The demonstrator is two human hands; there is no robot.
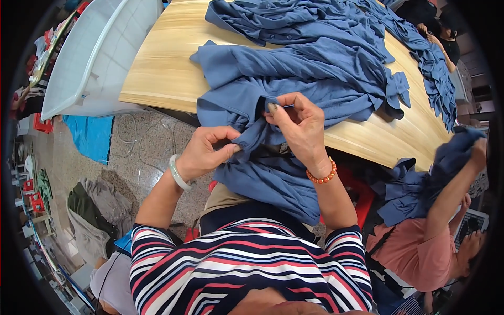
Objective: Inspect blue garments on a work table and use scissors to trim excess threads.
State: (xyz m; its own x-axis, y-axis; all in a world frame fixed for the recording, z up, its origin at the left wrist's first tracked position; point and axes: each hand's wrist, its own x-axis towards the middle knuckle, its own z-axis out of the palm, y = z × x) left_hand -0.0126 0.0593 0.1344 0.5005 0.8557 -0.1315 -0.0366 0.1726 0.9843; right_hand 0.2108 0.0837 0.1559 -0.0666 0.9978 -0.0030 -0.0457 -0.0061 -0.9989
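A blue collared shirt (262,173) lies partly over my lap and partly up on the table edge. My left hand (209,149) pinches the shirt's front edge close to a dark button (242,143). Higher up and to the right, my right hand (298,123) pinches another part of the same shirt's edge between thumb and fingers. The cloth between the two hands is bent and lifted. Just beyond them, another blue shirt (294,68) lies crumpled, its collar pointing left.
More blue shirts (315,21) cover the wooden table (168,58). A translucent plastic bin (100,58) stands at the left, with a blue sheet (90,137) on the floor below it. At right, a person in a pink top (420,249) lifts a blue garment (451,157). Another person (446,44) is at far right.
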